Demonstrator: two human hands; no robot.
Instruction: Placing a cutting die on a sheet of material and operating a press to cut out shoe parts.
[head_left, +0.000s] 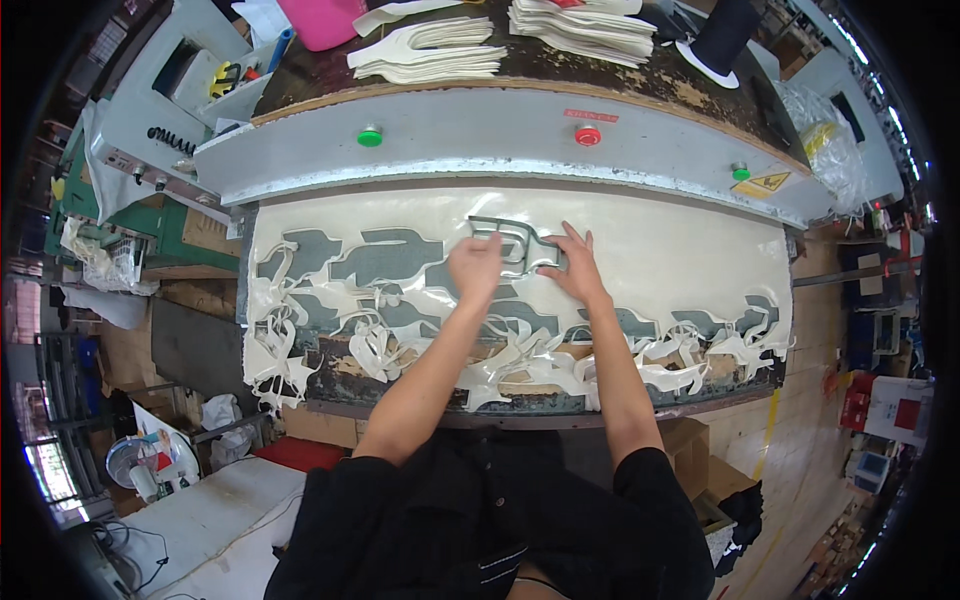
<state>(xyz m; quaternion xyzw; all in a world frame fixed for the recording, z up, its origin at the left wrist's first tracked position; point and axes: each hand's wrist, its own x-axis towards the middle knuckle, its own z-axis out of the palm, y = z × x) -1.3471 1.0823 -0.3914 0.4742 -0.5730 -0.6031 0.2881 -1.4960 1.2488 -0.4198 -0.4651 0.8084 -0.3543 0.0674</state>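
Note:
A metal cutting die (516,246), an open outline with a U-shaped inner loop, lies on a cream sheet of material (690,225). My left hand (475,268) is closed at the die's left part, its fingertips partly hidden. At the narrow right end, my right hand (577,266) has thumb and index finger on either side of the metal, the other fingers stretched outward. To the left and nearer to me, cut-out gaps in the sheet bare the grey-green board (385,262). Thin offcut strips (520,368) hang curled along the near edge.
Beyond the sheet runs a grey machine beam (480,125) with a red button (587,136) and green buttons (370,136). On top of it sit stacks of cut cream pieces (430,50), a pink container (322,20) and a dark cone-shaped object (722,40).

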